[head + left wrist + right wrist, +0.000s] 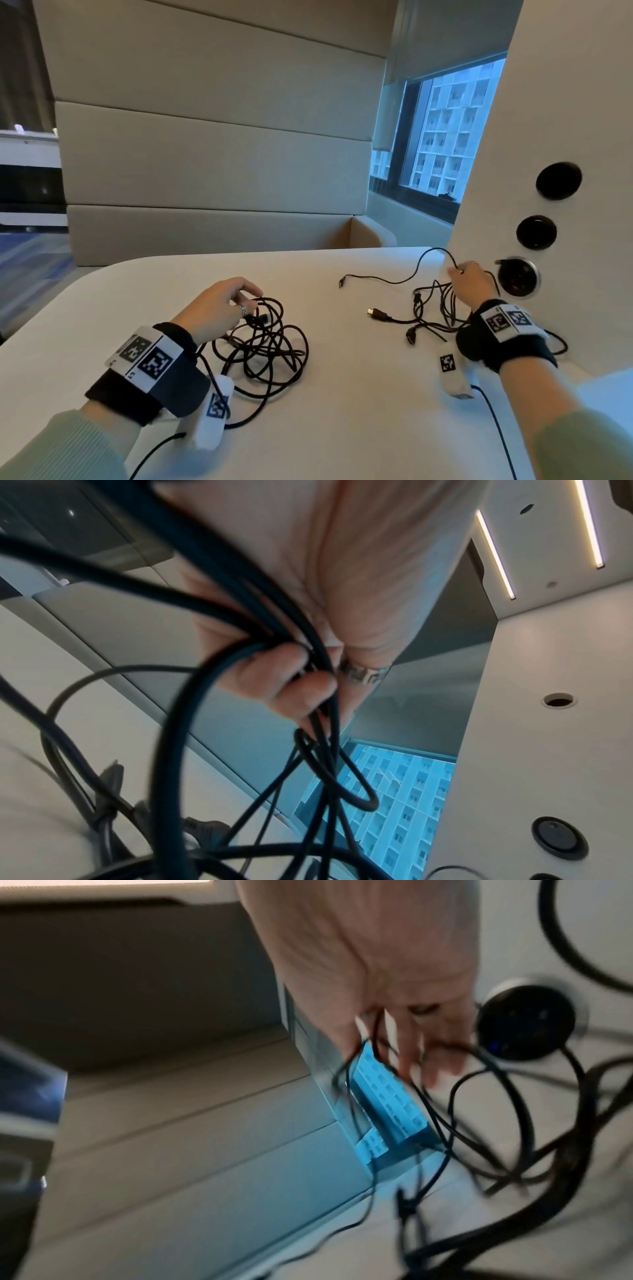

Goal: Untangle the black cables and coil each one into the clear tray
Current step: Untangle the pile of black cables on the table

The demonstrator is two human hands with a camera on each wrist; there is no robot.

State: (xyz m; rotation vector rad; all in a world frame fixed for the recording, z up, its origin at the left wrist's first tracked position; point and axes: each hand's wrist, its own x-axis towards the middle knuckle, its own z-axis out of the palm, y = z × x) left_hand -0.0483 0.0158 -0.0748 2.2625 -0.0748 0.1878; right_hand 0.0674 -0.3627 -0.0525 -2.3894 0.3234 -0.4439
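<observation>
At lower left of the head view, the left hand is shown above a white table, with a ring worn on one finger; its fingers are seen in the left wrist view curled around several strands of a loose black braided cable bundle. This bundle is spread in overlapping loops on the table, just right of the hand, at centre-left of the frame. Toward centre-right, a thinner black cable is laid out in a curve, its plug end resting on the table. A second tangle of black cables, with several connectors protruding to the left, lies at right. The thin cable is pinched by the right hand above this tangle, beside a round power socket set in a white panel. The right wrist view is blurred; strands are seen hanging between the fingers.
</observation>
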